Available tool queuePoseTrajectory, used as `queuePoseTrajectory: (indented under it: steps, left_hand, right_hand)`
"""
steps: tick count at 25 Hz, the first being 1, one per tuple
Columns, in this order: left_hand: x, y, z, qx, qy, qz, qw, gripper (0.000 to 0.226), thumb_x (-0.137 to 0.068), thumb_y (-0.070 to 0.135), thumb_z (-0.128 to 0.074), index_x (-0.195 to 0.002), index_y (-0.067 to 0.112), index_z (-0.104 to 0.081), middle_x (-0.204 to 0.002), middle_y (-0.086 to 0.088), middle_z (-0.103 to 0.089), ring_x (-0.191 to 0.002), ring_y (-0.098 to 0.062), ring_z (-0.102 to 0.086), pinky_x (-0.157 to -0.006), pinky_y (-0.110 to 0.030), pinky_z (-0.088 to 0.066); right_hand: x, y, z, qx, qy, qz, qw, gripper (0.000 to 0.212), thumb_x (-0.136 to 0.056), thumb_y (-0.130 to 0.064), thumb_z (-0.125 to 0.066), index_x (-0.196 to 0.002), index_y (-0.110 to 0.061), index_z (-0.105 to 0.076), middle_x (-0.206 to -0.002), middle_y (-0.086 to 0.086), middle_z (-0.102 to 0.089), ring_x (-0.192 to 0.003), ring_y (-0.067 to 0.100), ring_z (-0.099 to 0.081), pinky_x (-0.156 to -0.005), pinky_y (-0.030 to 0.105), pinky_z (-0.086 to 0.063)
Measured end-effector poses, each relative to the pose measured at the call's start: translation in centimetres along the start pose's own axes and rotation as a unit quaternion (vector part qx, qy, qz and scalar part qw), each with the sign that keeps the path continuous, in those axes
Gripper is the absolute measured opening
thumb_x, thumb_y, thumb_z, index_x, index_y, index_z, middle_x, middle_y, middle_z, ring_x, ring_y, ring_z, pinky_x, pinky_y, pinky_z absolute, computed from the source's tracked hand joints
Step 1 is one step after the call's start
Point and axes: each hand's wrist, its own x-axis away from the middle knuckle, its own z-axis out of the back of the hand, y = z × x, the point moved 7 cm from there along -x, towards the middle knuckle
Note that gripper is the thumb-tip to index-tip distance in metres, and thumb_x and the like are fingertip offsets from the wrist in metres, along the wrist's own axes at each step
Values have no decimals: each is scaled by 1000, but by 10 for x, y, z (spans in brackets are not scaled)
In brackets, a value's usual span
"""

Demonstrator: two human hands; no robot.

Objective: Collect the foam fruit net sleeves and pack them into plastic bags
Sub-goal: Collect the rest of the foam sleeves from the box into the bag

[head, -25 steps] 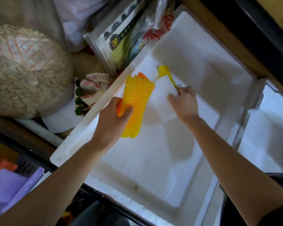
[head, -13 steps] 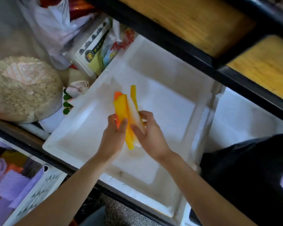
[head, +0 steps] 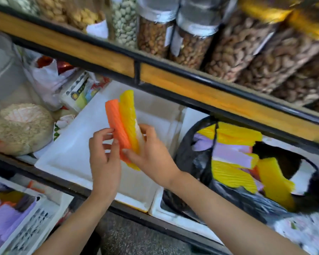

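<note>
Across the far side runs a wood-fronted shelf (head: pixel 210 96) carrying a row of jars of nuts (head: pixel 234 50). Below it, in the middle, sits a white foam box (head: pixel 66 155), and your hands are over it. Just right of the box is a black plastic bag (head: pixel 190 157), its mouth open, with yellow and purple sleeves (head: pixel 232 173) lying inside. At the far left rests a round sack of grain (head: pixel 20 127).

Your right hand (head: pixel 153 153) grips a bundle of sleeves (head: pixel 127 126) near its lower end, thumb across the front and fingers wrapped behind. The bundle stands tilted, its top leaning left and away from you. Your left hand (head: pixel 103 162) is at its left side, with curled forefinger and thumb pinching the edge of the orange sleeve (head: pixel 116 122). Beside that are a yellow sleeve (head: pixel 129 111) and a white sleeve (head: pixel 139 129), all pressed together.
</note>
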Motion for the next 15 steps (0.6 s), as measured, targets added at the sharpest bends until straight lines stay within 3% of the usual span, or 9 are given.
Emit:
queuePoseTrajectory:
  steps: [1,4,8,10,13,15]
  left_hand:
    - [6,20,0,4,7,-24,1000,27,-96,22,-49,-95,48,-49,-110,2,-54,-94,-18,-55,-84,-50,-50]
    - [25,76,-14,26,-10,-98,995,26,-91,24,-45,-98,48,-49,-112,3,-54,-95,-17,-55,-79,-45,-51]
    - [51,133,-68,34,-107,-166,980,27,-91,15,-51,-104,37,-45,-110,6,-52,-88,-3,-54,-71,-15,-45]
    - [62,143,-101,-13,-153,-173,973,33,-91,6,-55,-111,30,-44,-111,6,-49,-93,-4,-53,-72,-10,-41]
    - [71,128,-147,-119,-246,-124,954,44,-91,13,-60,-130,13,-42,-119,9,-40,-113,-13,-47,-88,-14,-35]
    - [76,113,-167,-178,-295,-86,935,48,-89,20,-62,-131,11,-42,-119,4,-52,-117,-20,-50,-97,-30,-41]
  right_hand:
    - [8,-12,16,-2,16,13,1000,57,-84,-31,-67,-129,-20,-33,-113,-8,-54,-92,10,-59,-82,34,-50]
    - [32,-37,71,-2,67,46,997,49,-82,-27,-66,-119,-29,-34,-92,-23,-52,-73,-8,-55,-68,12,-45]
    - [77,-39,163,44,199,71,976,59,-79,-29,-67,-129,-25,-36,-113,-15,-50,-96,-1,-51,-76,19,-39]
    - [104,-26,208,72,265,46,961,60,-82,-25,-67,-132,-23,-34,-114,-14,-46,-96,-2,-49,-70,13,-39]
    - [146,3,257,91,325,25,941,56,-84,-17,-67,-131,-17,-37,-112,-14,-45,-86,-10,-49,-67,1,-36]
    - [165,33,269,129,309,10,942,53,-83,-17,-68,-128,-18,-40,-114,-12,-49,-96,-4,-49,-73,6,-35]
